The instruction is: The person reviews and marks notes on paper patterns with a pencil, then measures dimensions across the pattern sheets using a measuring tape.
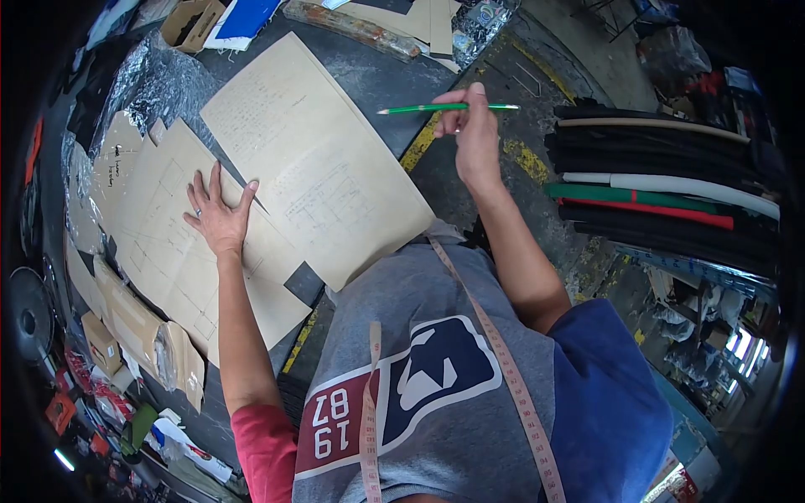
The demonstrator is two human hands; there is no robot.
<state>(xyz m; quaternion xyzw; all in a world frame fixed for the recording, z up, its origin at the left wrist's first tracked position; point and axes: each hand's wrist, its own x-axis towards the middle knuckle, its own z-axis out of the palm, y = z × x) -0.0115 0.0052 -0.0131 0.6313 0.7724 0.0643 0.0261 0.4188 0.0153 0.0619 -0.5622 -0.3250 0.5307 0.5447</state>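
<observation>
A green pencil [419, 109] is pinched in my right hand [478, 138], raised past the table's edge, its point toward the left. Under it to the left lies an open folder of brown paper [335, 151] with faint handwriting and a pencil-drawn diagram. My left hand [221, 211] rests flat with fingers spread on a paper pattern sheet [163, 226] marked with pencil lines, beside the folder's left edge. A tape measure [511, 369] hangs around my neck and down over my grey shirt.
Crumpled clear plastic [159, 80] and taped brown cardboard [134, 314] lie left on the dark table [386, 84]. A worn wooden or cardboard roll [352, 29] is at the back. Several fabric rolls [662, 168] are stacked at right. An open carton [191, 25] stands back left.
</observation>
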